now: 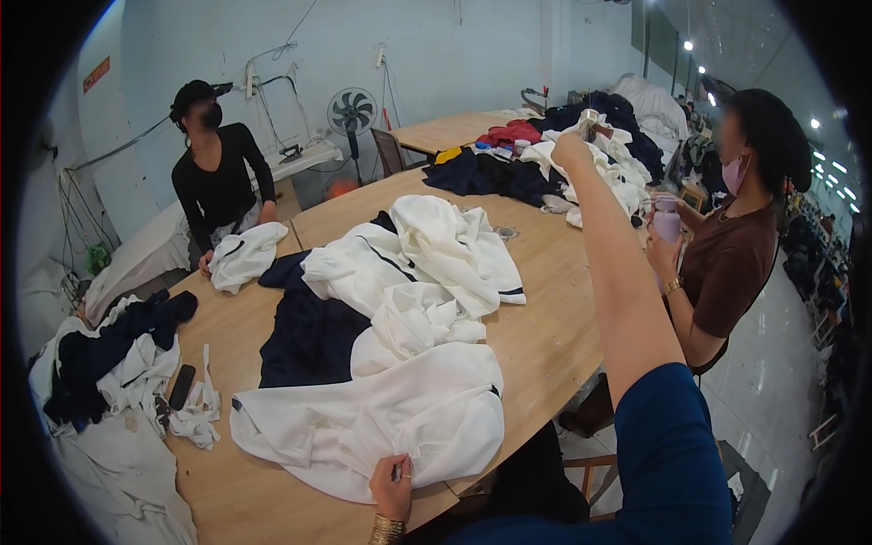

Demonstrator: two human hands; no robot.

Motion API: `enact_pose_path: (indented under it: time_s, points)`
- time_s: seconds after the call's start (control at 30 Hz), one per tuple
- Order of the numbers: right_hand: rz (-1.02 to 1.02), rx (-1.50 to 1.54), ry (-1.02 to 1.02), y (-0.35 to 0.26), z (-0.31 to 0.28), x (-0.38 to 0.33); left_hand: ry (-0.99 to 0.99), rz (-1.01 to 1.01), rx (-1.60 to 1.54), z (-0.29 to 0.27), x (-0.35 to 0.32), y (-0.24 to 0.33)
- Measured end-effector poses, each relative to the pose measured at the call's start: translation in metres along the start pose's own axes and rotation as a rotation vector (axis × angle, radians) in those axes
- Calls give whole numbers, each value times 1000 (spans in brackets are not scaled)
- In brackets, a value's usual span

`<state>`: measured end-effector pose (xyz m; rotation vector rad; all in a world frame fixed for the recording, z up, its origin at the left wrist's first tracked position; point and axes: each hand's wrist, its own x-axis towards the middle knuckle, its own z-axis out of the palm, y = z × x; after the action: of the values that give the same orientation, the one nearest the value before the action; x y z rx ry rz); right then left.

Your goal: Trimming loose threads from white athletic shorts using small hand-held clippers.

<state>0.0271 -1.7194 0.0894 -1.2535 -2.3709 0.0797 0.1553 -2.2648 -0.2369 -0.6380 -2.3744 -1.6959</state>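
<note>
My left hand [391,487], with gold bangles at its wrist, rests at the table's near edge on a white garment [318,427] with dark trim. Its fingers are curled together, and a small dark thing shows between them, too small to name. My right arm, in a blue sleeve, stretches far forward over the table's right side. At its end my right hand [571,152] is closed by a shiny metallic object [589,119], whose kind I cannot make out. More white garments [445,250] and a navy garment [313,331] are heaped beyond my left hand.
A person [218,163] in black stands across the table, hands at a white bundle [243,254]. At right, another person [736,227] holds a lilac cup [667,221]. Dark and white clothes [109,363] lie at left beside a black phone-like object [182,387]. A fan [351,113] stands behind.
</note>
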Motion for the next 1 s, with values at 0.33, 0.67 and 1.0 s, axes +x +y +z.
enact_pose_path:
  time_s: [0.33, 0.67, 1.0]
  points:
    - [-38, 3, 15, 3, 7, 8, -19, -6, 23, -3, -1, 1]
    - [-55, -1, 70, -10, 17, 8, -22, -23, 44, -4, 1, 2]
    - [-633, 28, -32, -72, 27, -85, -46, 16, 48, -2, -2, -2]
